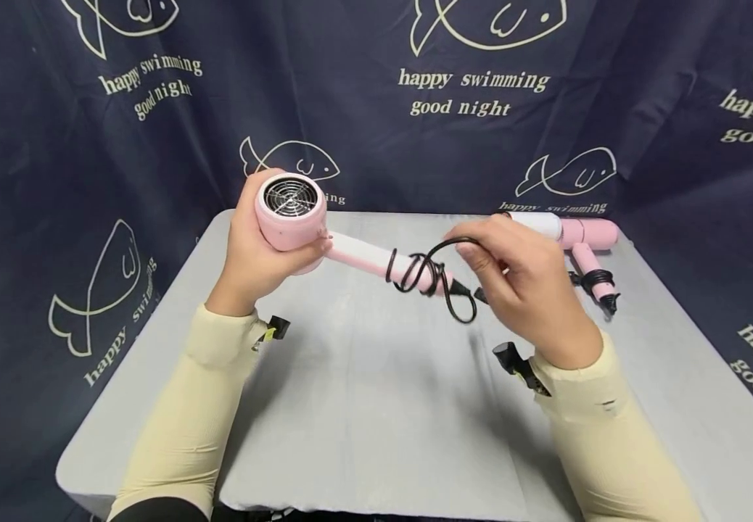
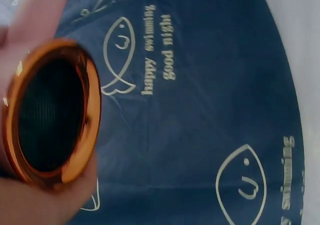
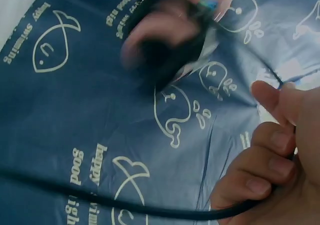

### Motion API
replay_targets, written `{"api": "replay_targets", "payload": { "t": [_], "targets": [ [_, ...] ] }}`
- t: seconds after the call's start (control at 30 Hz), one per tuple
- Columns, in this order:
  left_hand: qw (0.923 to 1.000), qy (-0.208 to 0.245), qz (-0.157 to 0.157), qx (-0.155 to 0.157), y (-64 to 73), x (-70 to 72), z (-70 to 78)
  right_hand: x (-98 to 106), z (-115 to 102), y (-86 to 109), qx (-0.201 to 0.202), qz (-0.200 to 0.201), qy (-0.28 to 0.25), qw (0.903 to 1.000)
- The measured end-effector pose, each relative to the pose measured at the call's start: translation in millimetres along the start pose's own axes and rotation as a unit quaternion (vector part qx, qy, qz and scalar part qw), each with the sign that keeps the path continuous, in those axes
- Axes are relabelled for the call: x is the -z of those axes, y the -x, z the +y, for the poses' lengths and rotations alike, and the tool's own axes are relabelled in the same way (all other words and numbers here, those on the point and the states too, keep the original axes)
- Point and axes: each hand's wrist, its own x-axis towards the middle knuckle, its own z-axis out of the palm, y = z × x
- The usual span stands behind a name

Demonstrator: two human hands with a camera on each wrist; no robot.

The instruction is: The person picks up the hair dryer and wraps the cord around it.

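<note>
A pink hair dryer (image 1: 288, 232) is held above the table by my left hand (image 1: 246, 250), thumb and fingers curled round its head. Its round rear grille faces up, and the handle (image 1: 363, 254) slants down to the right. Loose coils of black cord (image 1: 442, 245) circle the handle's end. My right hand (image 1: 527, 283) grips the cord beyond those coils. In the right wrist view, curled fingers (image 3: 270, 170) close on the cord (image 3: 185, 214), while the handle end (image 3: 165, 35) is blurred. The left wrist view looks at the dryer's copper-coloured outlet rim (image 2: 90, 135).
A second hair dryer (image 1: 588, 233), pink and white, lies at the table's back right, with black cord (image 1: 597, 279) wrapped round its handle; my right hand partly covers it. Dark blue printed cloth (image 1: 376, 167) hangs behind and beside the grey-white table (image 1: 376, 406).
</note>
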Motion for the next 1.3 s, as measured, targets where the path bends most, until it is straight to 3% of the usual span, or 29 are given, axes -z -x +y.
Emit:
{"api": "replay_targets", "payload": {
  "t": [0.17,0.23,0.33,0.43,0.53,0.63,0.73,0.9,1.1,1.17,1.3],
  "targets": [
    [0.9961,0.084,-0.026,-0.004,1.0,1.6,9.4,-2,13,2.1,-0.077,0.016,-0.018,0.9967],
    [0.9910,0.132,-0.019,0.003,2.2,0.5,10.4,-7,17,3.7,-0.112,-0.006,-0.027,0.9933],
    [0.9779,0.209,0.009,0.009,3.3,-3.3,8.7,-16,21,7.3,-0.151,-0.071,-0.030,0.9855],
    [0.9621,0.266,0.061,0.005,2.6,-7.8,5.3,-25,18,10.2,-0.187,-0.162,-0.032,0.9685],
    [0.9476,0.289,0.136,-0.011,0.1,-8.8,2.7,-33,11,12.6,-0.208,-0.270,-0.052,0.9387],
    [0.9401,0.266,0.211,-0.027,-3.3,-5.5,2.1,-40,2,14.4,-0.198,-0.358,-0.065,0.9101],
    [0.9408,0.214,0.261,-0.033,-5.1,-3.1,4.2,-43,-7,17.3,-0.171,-0.405,-0.065,0.8956],
    [0.9480,0.148,0.278,-0.047,-5.6,-6.5,9.1,-36,-25,22.3,-0.133,-0.420,-0.041,0.8970],
    [0.9610,0.085,0.258,-0.050,-5.0,-7.2,8.6,-16,-42,24.6,-0.111,-0.419,-0.003,0.9010],
    [0.9645,0.065,0.252,-0.047,-5.3,-6.7,6.0,-9,-45,22.6,-0.113,-0.408,0.008,0.9059],
    [0.9715,0.033,0.232,-0.039,-4.1,-9.5,0.6,7,-48,18.6,-0.127,-0.358,0.016,0.9250]
  ]
}}
